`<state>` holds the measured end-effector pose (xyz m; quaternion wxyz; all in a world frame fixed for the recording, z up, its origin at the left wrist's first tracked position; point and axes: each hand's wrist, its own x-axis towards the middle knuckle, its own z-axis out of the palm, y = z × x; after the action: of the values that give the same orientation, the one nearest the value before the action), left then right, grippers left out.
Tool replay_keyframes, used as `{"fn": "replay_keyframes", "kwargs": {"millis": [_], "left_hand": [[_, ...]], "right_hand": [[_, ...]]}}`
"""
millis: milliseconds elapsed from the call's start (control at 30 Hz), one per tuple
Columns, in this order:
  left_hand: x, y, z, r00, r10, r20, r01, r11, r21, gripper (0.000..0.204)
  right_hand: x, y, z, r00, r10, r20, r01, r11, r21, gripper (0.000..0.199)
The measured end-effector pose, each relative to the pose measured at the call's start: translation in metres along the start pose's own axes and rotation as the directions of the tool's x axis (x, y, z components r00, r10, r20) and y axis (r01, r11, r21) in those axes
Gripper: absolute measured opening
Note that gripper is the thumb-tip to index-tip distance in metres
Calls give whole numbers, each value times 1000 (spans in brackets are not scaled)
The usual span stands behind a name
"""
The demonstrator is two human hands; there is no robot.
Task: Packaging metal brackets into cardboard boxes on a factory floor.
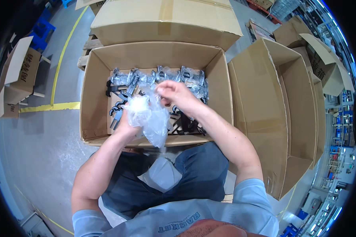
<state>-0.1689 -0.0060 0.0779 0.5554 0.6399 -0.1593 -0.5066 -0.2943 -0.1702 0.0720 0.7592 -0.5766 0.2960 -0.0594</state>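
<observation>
Over the open cardboard box, a crumpled clear plastic bag hangs between my hands. My left hand is closed around its left side, the fingers mostly hidden behind the film. Curled fingers of my right hand pinch the bag's upper right edge. Whether anything is inside the bag, I cannot tell. Along the box's far side sit several black parts wrapped in clear plastic. Unwrapped black bracket-like parts lie at the left, and more dark parts rest by the near wall, partly covered by my right forearm.
A closed, taped carton stands just beyond the open box, above a wooden pallet. Close on the right are tall open cartons. Another open carton is at the far left, past yellow floor tape.
</observation>
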Motion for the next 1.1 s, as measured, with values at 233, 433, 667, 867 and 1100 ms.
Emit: {"fn": "replay_keyframes", "kwargs": {"millis": [233,433,667,867,1100], "left_hand": [[5,9,-3,976,215,41,-212,975,-67,31],[-4,17,-1,922,375,100,-375,927,-16,29],[-5,13,-7,964,239,113,-250,963,98,24],[-1,11,-4,970,222,99,-238,952,193,20],[-4,35,6,981,137,139,-166,961,222,22]], "right_hand": [[62,109,-136,900,21,-435,-144,957,-252,16],[90,149,-141,867,-253,-429,-296,432,-852,23],[100,154,-135,922,-249,-296,-224,281,-933,22],[89,143,-137,903,-286,-321,-174,439,-881,19],[59,96,-129,910,-231,-345,-138,615,-776,13]]}}
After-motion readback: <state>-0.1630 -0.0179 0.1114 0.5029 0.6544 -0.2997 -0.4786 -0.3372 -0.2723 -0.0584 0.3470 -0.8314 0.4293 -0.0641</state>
